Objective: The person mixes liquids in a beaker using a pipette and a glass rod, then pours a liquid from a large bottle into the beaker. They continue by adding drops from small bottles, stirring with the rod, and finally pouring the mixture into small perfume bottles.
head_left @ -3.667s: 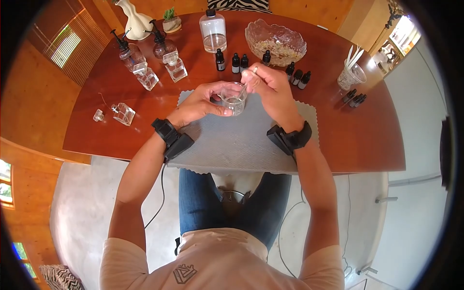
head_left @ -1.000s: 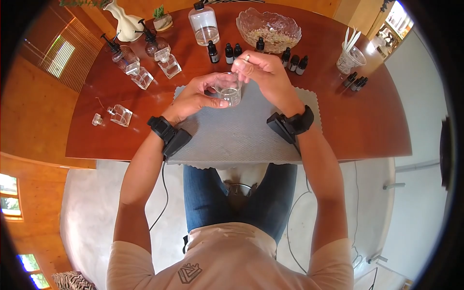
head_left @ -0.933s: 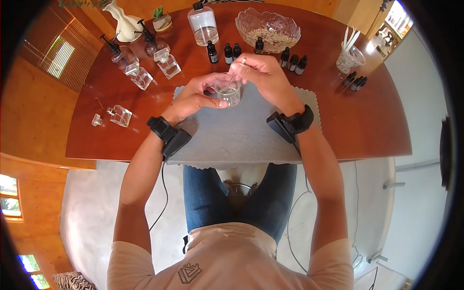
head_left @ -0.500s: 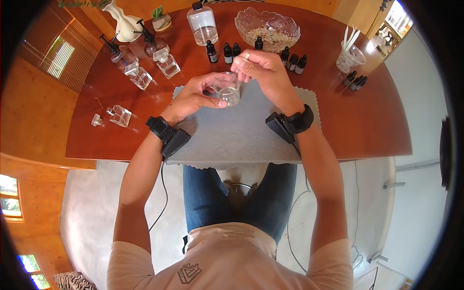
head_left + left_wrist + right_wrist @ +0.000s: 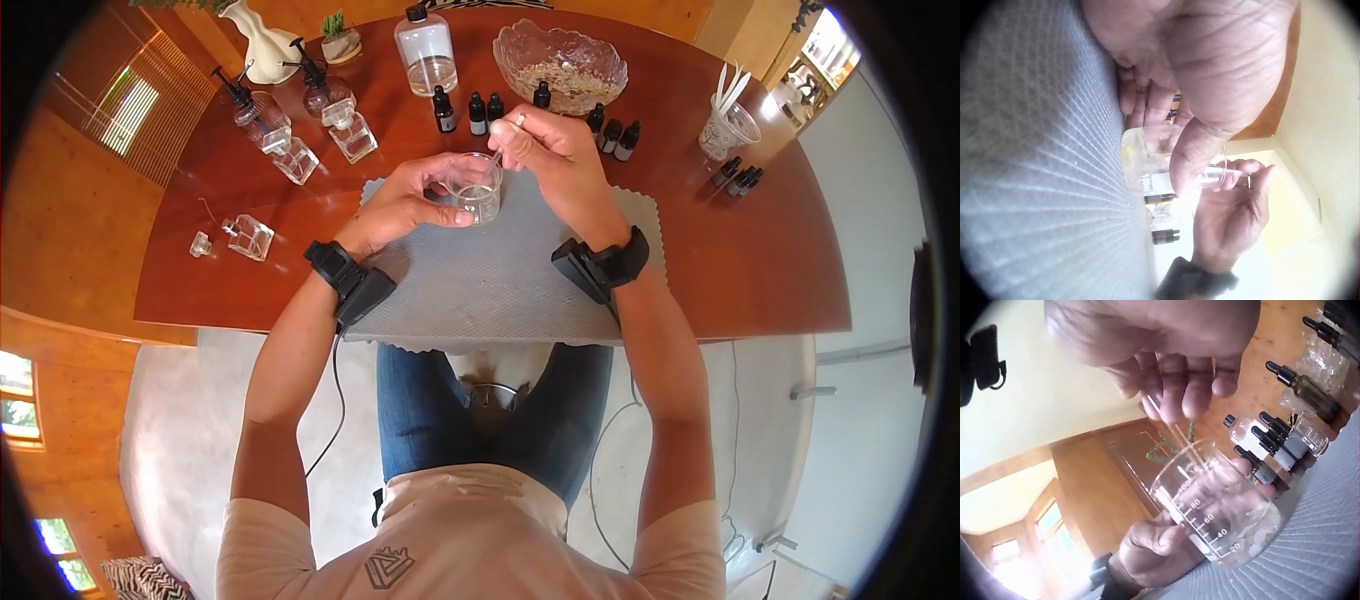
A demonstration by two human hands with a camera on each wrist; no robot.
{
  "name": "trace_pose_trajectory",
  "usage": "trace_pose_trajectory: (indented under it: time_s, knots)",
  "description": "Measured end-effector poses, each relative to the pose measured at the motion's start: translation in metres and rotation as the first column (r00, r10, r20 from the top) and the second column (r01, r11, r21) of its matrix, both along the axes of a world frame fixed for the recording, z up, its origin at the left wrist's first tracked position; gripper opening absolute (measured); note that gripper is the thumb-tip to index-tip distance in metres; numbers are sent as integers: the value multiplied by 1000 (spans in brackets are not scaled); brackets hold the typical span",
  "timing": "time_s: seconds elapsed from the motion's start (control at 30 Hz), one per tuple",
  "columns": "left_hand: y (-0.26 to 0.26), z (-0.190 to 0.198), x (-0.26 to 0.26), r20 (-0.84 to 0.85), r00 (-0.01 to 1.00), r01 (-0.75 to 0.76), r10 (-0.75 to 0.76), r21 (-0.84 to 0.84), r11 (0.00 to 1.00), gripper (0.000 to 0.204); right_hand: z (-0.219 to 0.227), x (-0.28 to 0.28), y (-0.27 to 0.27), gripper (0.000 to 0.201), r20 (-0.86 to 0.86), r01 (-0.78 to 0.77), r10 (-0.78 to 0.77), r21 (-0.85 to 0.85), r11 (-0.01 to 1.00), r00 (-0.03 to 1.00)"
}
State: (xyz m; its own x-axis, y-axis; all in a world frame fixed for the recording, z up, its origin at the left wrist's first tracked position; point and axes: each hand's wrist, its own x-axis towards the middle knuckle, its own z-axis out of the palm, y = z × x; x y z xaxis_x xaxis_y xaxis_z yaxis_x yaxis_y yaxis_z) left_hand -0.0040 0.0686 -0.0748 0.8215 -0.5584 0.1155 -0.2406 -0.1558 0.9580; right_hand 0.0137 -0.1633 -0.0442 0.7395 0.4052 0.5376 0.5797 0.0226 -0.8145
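Observation:
A clear glass beaker (image 5: pixel 478 207) with white volume marks stands on the grey mat (image 5: pixel 480 285), a little liquid low inside it. My left hand (image 5: pixel 408 203) grips the beaker's side, thumb in front and fingers behind, as the left wrist view also shows. Above the rim, my right hand (image 5: pixel 562 165) pinches the top of a thin clear stirring rod (image 5: pixel 1181 435). The rod slants down into the beaker in the right wrist view, and its lower end is hard to make out through the glass.
Several black-capped dropper bottles (image 5: pixel 477 115) line the area beyond my hands, before a large clear bottle (image 5: pixel 432 75) and a glass bowl (image 5: pixel 560 68). Square glass bottles (image 5: pixel 353 138) stand left, one uncapped bottle (image 5: pixel 250 238) nearer. A cup (image 5: pixel 716 140) holds white sticks at right.
My right hand has shifted slightly above the beaker, and the rod's slant differs from frame to frame. My left hand keeps its grip on the beaker. The head view has tilted a little.

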Motion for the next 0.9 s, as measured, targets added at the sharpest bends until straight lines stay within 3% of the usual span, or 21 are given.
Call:
trace_pose_trajectory:
  time_s: [0.07, 0.17, 0.27, 0.37, 0.47, 0.67, 0.77, 0.87, 0.9]
  knots:
    - [-1, 0, -1, 2, 1000, -10, 10, 7, 1000, 67, -1, 2, -1, 32, 37, 24, -23, -35, 999, 999]
    - [-1, 2, -1, -16, 1000, 5, -6, -18, 1000, 67, 0, 0, -2, 32, -50, -51, 49, -40, 998, 998]
    - [-1, 2, -2, -9, 1000, -12, 12, -4, 1000, 66, -5, 4, 3, 34, 106, 90, -86, -29, 996, 991]
    - [0, 2, -1, -2, 1000, -7, 7, 16, 1000, 66, -3, 0, 1, 34, 3, -19, 19, -60, 998, 1000]
    - [0, -1, 0, 24, 1000, -5, 5, 10, 1000, 67, -4, -1, 8, 34, 23, -6, 5, 55, 998, 1000]
    - [1, -4, 1, 0, 1000, -3, 3, -23, 1000, 67, -6, 3, 2, 35, -86, -99, 102, 39, 994, 991]
    - [1, -3, 1, 15, 1000, -23, 23, 6, 1000, 67, -7, 4, 7, 36, -46, 6, -2, 85, 996, 999]
    - [0, 0, 0, -3, 1000, 0, 0, -2, 1000, 68, -4, 5, -3, 32, -119, -117, 111, -47, 992, 987]
    - [0, 0, 0, -10, 1000, 0, 0, -7, 1000, 68, -4, 4, -2, 33, -126, -108, 105, -15, 994, 986]
